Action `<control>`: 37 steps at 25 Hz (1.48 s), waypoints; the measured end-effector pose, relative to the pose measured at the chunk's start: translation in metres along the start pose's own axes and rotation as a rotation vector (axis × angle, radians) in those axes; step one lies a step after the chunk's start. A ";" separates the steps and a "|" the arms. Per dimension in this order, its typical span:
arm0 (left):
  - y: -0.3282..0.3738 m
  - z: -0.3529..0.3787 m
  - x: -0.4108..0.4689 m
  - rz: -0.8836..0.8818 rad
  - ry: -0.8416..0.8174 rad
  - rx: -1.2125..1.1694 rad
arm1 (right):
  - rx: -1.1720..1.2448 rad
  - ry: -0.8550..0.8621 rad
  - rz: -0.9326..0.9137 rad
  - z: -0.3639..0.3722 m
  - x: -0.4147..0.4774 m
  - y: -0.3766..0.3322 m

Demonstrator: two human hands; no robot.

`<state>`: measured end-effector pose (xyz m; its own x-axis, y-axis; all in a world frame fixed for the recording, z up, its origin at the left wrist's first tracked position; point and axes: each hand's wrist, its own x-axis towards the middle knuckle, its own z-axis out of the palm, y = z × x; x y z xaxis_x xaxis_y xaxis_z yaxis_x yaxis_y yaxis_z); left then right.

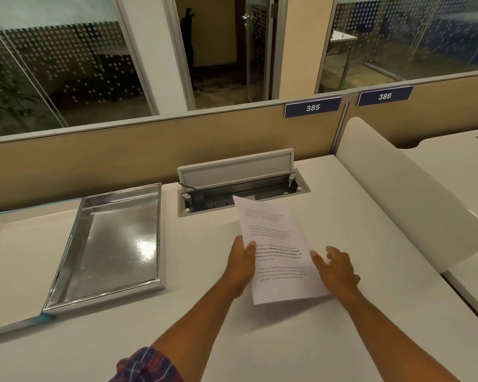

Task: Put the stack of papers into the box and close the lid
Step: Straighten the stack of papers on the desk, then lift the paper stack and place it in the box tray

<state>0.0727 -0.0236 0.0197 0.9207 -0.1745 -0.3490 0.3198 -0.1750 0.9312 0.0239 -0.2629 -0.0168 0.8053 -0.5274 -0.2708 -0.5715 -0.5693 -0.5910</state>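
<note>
A stack of printed white papers [276, 238] is lifted at an angle above the white desk [260, 340], its far corner over the cable hatch. My left hand [242, 264] grips its left edge, thumb on top. My right hand [335, 267] hovers at the right edge with fingers spread, holding nothing. To the left lies the open box: a shiny silver tray [113, 241] and, further left, its white-lined lid [14, 260] lying flat beside it. The tray holds nothing.
An open cable hatch [240, 186] with a raised grey flap is set in the desk behind the papers. A beige partition [122, 155] with number tags 385 and 386 runs along the back. A white curved divider [398, 194] stands on the right.
</note>
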 end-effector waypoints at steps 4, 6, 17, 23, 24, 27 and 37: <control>0.021 -0.028 -0.031 0.027 -0.045 -0.114 | 0.481 -0.215 0.147 -0.015 -0.001 -0.034; 0.029 -0.046 -0.051 0.011 -0.063 -0.163 | 0.645 -0.545 0.304 -0.016 -0.011 -0.050; -0.008 -0.157 -0.129 0.176 0.127 0.102 | 0.617 -0.362 -0.223 0.016 -0.096 -0.121; -0.045 -0.163 -0.144 0.475 0.384 0.284 | 0.527 -0.202 -0.595 0.039 -0.132 -0.118; -0.048 -0.163 -0.146 0.493 0.390 0.291 | 0.517 -0.186 -0.610 0.040 -0.135 -0.118; -0.048 -0.162 -0.147 0.418 0.432 0.274 | 0.550 -0.176 -0.597 0.039 -0.145 -0.122; -0.051 -0.138 -0.150 0.393 0.498 0.129 | 0.606 -0.161 -0.588 0.046 -0.172 -0.122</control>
<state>-0.0506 0.1453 0.0388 0.9670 0.2159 0.1351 -0.0633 -0.3101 0.9486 -0.0380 -0.0739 0.0667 0.9830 -0.1303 0.1291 0.0914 -0.2626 -0.9606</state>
